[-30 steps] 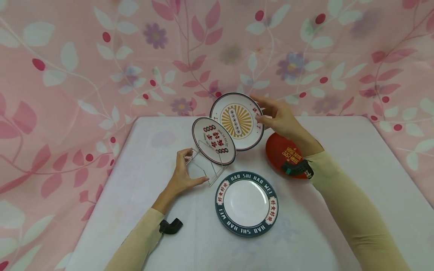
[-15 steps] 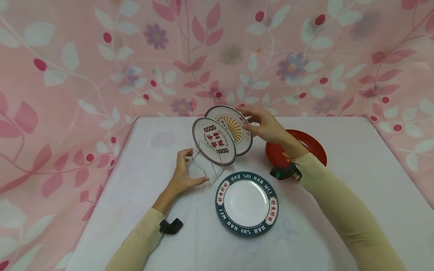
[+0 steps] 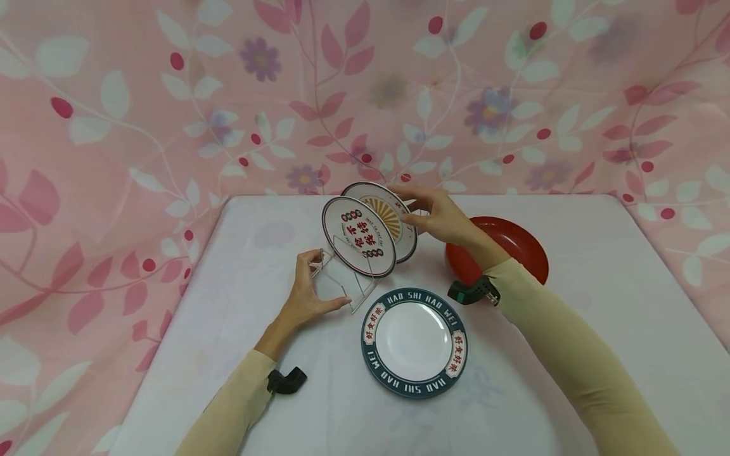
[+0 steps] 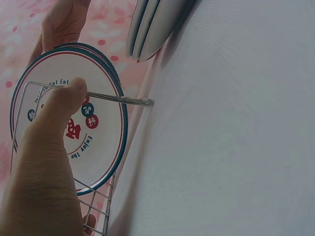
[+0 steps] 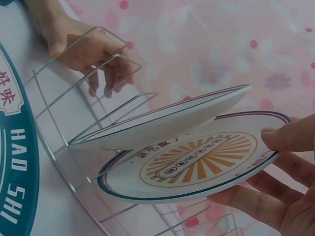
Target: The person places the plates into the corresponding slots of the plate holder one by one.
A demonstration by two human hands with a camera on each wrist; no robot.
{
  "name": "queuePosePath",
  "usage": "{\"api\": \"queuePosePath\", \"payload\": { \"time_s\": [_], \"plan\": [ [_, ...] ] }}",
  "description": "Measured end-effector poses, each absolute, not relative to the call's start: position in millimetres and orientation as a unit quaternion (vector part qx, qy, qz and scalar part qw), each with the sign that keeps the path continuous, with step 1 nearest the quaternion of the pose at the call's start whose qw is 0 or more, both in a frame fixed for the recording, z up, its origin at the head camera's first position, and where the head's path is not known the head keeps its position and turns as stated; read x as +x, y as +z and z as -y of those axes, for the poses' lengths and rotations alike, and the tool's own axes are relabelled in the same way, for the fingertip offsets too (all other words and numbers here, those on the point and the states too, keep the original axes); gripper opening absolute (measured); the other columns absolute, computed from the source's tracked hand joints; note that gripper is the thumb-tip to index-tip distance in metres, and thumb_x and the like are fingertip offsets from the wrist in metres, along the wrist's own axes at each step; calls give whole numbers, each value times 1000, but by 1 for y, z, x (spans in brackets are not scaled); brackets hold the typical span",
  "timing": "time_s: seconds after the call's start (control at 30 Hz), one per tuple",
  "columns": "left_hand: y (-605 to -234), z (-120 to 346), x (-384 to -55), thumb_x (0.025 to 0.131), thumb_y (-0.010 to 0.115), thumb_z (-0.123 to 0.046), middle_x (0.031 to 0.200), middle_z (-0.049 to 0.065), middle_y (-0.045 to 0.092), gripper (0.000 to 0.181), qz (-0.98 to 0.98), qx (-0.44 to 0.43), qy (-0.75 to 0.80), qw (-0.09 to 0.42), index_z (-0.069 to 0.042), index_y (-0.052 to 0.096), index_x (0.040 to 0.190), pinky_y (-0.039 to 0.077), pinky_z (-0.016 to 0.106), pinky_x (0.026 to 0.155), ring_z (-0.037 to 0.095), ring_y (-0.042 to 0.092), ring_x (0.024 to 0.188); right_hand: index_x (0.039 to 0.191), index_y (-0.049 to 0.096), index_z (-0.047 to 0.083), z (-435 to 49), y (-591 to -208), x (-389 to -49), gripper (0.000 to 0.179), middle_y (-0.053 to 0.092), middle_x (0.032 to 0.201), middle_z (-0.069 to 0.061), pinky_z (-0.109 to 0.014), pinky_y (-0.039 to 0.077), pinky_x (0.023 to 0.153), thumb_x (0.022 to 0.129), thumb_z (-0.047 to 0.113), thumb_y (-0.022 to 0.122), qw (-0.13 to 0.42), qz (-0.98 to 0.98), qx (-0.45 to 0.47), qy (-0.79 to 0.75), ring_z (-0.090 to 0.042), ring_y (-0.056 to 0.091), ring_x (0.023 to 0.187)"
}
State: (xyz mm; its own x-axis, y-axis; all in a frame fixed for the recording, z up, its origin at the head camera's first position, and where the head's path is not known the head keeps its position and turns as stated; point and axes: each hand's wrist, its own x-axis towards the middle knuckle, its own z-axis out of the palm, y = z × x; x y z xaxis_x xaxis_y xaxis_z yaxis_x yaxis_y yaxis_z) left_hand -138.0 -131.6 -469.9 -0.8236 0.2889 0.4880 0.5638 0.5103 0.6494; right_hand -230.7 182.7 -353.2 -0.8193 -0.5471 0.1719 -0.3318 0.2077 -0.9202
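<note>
My left hand (image 3: 305, 301) grips the side of a silver wire plate rack (image 4: 118, 99), its thumb along the near wire. A white plate with red characters (image 3: 359, 237) leans upright in the rack. Behind it, my right hand (image 3: 436, 215) pinches the edge of a second white plate, printed with a yellow sunburst (image 5: 202, 160), thumb on its face and fingers underneath. The right wrist view shows this plate tilted among the rack's wires, its far part overlapped by the first plate. In the head view the front plate hides its left side.
A green-rimmed plate (image 3: 413, 342) lies flat on the white table in front of the rack. To the right a red dish (image 3: 513, 240) sits partly under my right forearm. Stacked plate edges (image 4: 155, 29) show in the left wrist view. A pink floral cloth (image 3: 365, 95) hangs behind.
My right hand has brought the sunburst plate left and down, in behind the front plate, slowing over the last half second. The left hand and rack have stayed put.
</note>
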Motion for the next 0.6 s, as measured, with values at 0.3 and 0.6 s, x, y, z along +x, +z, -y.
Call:
{"api": "queuePosePath", "payload": {
  "time_s": [0.3, 0.6],
  "plan": [
    [-472, 131, -138, 61, 87, -48, 131, 30, 36, 112, 855, -247, -427, 159, 12, 29, 137, 39, 50, 96, 38, 40, 119, 145, 48, 16, -170, -362, -229, 56, 57, 135, -14, -52, 58, 74, 93, 4, 63, 93, -776, -289, -553, -36, 59, 115],
    [-470, 132, -139, 60, 90, -42, 130, 29, 36, 109, 854, -246, -430, 158, 9, 30, 136, 39, 51, 95, 42, 41, 117, 148, 45, 19, -169, -366, -229, 58, 57, 133, -16, -41, 60, 72, 94, 11, 65, 105, -780, -277, -551, -35, 59, 115]
  ]
}}
